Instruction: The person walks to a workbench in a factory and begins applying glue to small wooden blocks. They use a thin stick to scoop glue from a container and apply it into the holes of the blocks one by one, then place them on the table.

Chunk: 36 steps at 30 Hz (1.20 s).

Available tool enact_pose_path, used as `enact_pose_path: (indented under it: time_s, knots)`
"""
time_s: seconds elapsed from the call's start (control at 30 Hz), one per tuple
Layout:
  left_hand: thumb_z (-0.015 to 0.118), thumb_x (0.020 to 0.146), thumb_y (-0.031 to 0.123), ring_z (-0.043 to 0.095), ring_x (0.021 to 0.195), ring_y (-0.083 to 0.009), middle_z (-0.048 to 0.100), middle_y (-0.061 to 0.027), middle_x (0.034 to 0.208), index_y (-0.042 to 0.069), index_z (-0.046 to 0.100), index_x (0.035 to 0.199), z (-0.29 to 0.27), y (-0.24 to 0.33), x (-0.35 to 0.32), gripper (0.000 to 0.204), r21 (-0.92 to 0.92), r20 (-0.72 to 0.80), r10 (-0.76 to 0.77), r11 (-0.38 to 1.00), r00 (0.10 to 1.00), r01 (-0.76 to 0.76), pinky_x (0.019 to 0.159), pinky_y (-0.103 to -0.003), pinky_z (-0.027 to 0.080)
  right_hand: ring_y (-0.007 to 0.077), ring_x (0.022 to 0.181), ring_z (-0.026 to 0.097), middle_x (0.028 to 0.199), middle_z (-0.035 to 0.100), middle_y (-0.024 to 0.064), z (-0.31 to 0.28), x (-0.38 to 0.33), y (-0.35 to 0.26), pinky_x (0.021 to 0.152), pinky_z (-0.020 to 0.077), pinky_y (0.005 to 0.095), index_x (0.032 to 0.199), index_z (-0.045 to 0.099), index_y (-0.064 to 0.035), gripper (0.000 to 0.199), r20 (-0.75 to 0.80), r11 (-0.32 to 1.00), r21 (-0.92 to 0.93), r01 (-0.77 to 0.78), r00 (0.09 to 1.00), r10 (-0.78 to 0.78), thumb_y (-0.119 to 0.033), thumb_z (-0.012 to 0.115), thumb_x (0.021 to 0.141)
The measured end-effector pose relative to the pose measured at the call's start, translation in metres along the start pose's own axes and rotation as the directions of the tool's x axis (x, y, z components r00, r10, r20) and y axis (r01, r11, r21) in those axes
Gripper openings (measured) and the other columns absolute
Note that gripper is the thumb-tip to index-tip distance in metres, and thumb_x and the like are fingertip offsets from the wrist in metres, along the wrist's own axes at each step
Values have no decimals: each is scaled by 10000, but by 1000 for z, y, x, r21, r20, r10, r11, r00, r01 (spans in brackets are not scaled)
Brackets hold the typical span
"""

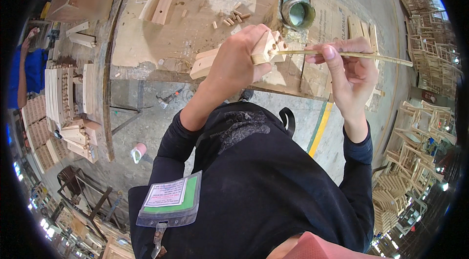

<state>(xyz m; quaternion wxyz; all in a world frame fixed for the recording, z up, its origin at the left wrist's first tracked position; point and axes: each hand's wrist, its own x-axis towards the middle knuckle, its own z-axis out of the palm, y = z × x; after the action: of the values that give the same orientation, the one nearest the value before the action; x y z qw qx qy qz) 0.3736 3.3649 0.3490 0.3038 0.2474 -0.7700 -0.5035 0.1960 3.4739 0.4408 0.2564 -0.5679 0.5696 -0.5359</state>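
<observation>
The left hand (238,59) is wrapping its fingers around a pale wooden block (229,56), hiding most of the block's middle; only its drilled end near the thumb and its far end toward the left are showing. The right hand (349,71) is pinching a thin stick (342,55) between thumb and forefinger, and the stick's tip is meeting one of the holes in the block's end; whether it is going inside is hard to tell. Both are being held above the near edge of the bench (195,24). Beyond them a round tin (297,13) is sitting on the bench, its pale contents unclear. Short wooden dowels (232,17) are lying scattered near it.
</observation>
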Motion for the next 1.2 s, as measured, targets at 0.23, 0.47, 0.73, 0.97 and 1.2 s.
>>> enact_pose_path:
  time_s: [0.23,0.47,0.73,0.97,1.2]
  knots:
    - [773,642,11,604,975,-422,623,-216,1040,-23,581,1098,-1,3,2,496,-34,-6,-16,999,1000,16,841,-413,492,224,828,724,936,669,150,-2,2,0,711,608,301,1008,552,45,86,-11,997,66,-40,999,40,2,606,956]
    - [752,663,21,624,909,-133,655,-47,949,44,619,1070,-14,-3,7,429,-319,-241,-122,947,963,40,803,-303,511,199,770,697,915,660,116,-30,-3,-5,681,602,329,1016,564,-23,55,-331,993,48,-109,936,119,-72,565,992]
    - [744,838,229,665,959,-306,660,-137,1012,41,584,1147,30,-159,5,396,-978,197,-705,-191,681,85,900,-465,563,230,1086,618,1105,674,134,-22,-43,64,999,448,386,1025,671,-15,221,-322,988,-114,-102,945,60,-185,530,1027]
    - [634,913,370,625,1068,-289,598,-133,1133,76,520,1180,87,-127,-39,413,-945,102,-647,175,756,277,948,-485,527,200,963,648,1036,681,114,53,-56,79,878,488,325,1044,683,-7,152,-244,995,10,-95,965,94,-102,576,993]
    - [519,944,439,606,1112,-296,574,-148,1244,77,517,1242,107,-140,-34,468,-905,358,-824,-191,440,380,984,-509,489,112,747,636,841,703,81,81,-37,97,703,512,254,1039,685,37,175,-325,965,126,-230,909,260,-104,591,993]
